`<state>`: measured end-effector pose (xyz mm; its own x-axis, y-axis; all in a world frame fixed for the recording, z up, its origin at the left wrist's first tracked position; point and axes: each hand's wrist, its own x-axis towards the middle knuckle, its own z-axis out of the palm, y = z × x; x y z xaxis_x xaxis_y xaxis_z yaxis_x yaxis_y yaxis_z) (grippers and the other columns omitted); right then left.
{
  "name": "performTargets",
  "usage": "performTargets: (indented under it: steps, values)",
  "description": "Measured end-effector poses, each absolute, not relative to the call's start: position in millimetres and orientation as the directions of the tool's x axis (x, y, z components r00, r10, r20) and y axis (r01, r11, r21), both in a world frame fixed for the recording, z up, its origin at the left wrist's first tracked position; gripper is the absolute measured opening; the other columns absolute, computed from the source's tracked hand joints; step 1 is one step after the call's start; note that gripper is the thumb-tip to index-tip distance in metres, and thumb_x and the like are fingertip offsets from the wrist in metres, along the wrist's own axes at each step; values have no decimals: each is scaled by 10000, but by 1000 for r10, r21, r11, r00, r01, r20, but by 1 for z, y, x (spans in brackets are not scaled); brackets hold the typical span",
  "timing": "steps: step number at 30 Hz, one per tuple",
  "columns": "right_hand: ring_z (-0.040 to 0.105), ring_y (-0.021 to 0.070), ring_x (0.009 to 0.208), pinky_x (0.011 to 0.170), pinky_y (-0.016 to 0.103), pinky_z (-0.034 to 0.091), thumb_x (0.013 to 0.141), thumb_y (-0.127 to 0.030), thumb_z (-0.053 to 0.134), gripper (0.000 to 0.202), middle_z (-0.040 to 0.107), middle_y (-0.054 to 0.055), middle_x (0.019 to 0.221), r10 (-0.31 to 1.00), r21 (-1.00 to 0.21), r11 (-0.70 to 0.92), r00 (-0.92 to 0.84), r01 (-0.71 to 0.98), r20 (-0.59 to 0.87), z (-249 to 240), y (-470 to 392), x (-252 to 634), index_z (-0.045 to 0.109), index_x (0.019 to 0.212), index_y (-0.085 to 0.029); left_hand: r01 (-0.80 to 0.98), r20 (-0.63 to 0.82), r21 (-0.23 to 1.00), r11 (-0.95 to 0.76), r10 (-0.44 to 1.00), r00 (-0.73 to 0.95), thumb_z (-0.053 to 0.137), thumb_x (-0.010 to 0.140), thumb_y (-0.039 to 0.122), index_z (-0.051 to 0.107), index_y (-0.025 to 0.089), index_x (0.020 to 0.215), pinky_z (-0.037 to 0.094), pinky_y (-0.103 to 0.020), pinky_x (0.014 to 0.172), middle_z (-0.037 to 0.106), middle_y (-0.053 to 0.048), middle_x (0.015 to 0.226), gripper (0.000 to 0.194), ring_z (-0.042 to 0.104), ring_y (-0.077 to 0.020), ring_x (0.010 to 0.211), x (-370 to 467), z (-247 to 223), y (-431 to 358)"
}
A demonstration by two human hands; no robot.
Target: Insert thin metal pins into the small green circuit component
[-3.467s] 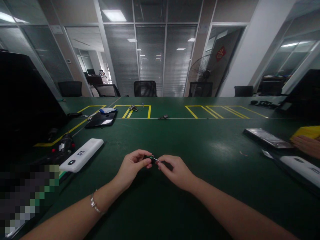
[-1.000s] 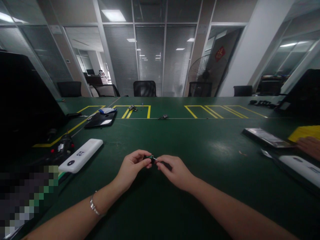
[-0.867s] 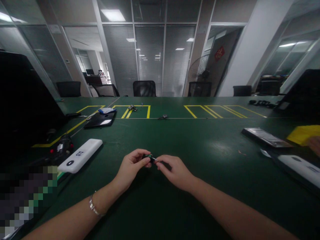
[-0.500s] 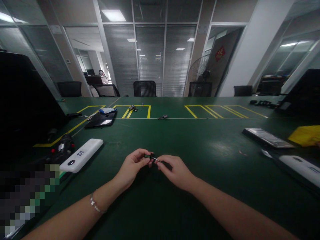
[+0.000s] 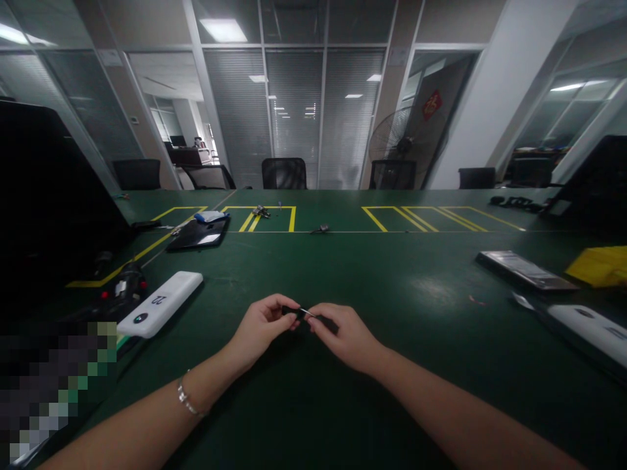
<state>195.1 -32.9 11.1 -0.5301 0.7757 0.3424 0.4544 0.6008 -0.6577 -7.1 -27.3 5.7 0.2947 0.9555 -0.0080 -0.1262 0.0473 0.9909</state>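
Note:
Between the fingers and thumb of my left hand (image 5: 267,325) is a small screwdriver (image 5: 292,313) with a dark handle. Its thin silver shaft points right, to the fingertips of my right hand (image 5: 343,334). Those fingers are closed in a pinch around the shaft's far end; a dark patch shows in their hollow, but I cannot make out what they hold. Both hands are close together, just over the green table (image 5: 304,405). The tip of the shaft is hidden by the right fingers.
On the left lie a white power bank (image 5: 161,303), a dark cabled device (image 5: 128,284) and a black tablet-like slab (image 5: 198,234). Small metal parts (image 5: 261,211) and a dark piece (image 5: 321,229) sit farther back. To the right are a flat silver-topped box (image 5: 526,269), a yellow object (image 5: 597,264) and another white device (image 5: 588,329).
The screwdriver handle now shows black where green was visible, as if turned. My left fingers have shifted slightly and lie flatter over it. The right hand has stayed almost still.

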Motion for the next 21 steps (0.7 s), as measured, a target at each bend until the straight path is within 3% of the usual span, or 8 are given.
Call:
performTargets:
  steps: [4,9,21]
  values:
    - [616,159,819,729,265,453,938,-215,483,167,666,22,897,769,-652,611,-534,450,352,10,-33,195,640,991,-194,-146,34,989,15,943,330,686,777,128,629,128,924,490,-266,704,684,-26,832,158,639,-136,735,-7,3,-26]
    - [609,158,801,713,260,444,936,-207,483,161,663,20,887,775,-651,605,-525,458,352,11,-32,194,640,969,-196,-234,61,972,29,928,367,646,831,138,470,185,1157,501,-338,789,679,-26,879,373,659,-171,811,-7,-1,-24]
    - [611,150,798,714,254,445,946,-225,478,173,663,12,890,773,-657,604,-533,450,346,11,-33,195,643,993,-201,-145,69,989,-28,957,281,706,783,192,485,203,1042,477,-317,751,630,4,830,340,638,-162,757,-7,-4,-23]
